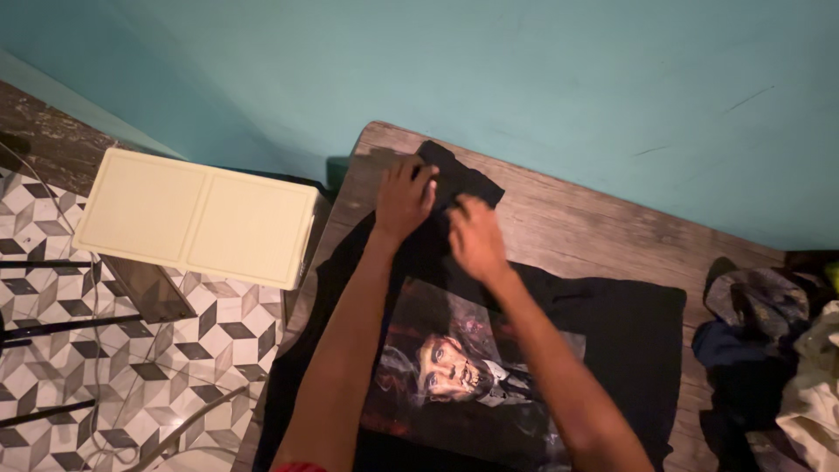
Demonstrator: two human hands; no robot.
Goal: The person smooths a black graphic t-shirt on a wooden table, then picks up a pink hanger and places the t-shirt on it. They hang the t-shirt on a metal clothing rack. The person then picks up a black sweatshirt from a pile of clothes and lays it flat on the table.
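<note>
Nearest to the camera, two bare forearms go up from the bottom edge over a black T-shirt (pixel 629 332) that lies flat on a wooden desk (pixel 568 227). The shirt has a large printed picture (pixel 454 367) on it, and both forearms cross over this print. The lower part of the shirt goes out of the frame at the bottom.

Farther up, the right hand (pixel 476 238) lies on the black cloth with bent fingers; it seems to pinch the fabric, but I cannot tell this for sure. Just beside it, a little farther, the left hand (pixel 404 197) presses on the shirt sleeve (pixel 459 179), and its fingers close over the edge of the cloth. The sleeve lies spread toward the far corner of the desk, near the wall. The two hands are very close to each other, almost touching.

On the right side of the desk there is a pile of crumpled clothes (pixel 769 367), dark and light ones, apart from the shirt. On the left of the desk, lower down, a cream plastic stool (pixel 197 214) stands on a floor with patterned tiles (pixel 52 236). Thin cables (pixel 188 424) lie over the tiles. Behind all, the turquoise wall (pixel 524 70) fills the top of the view.
</note>
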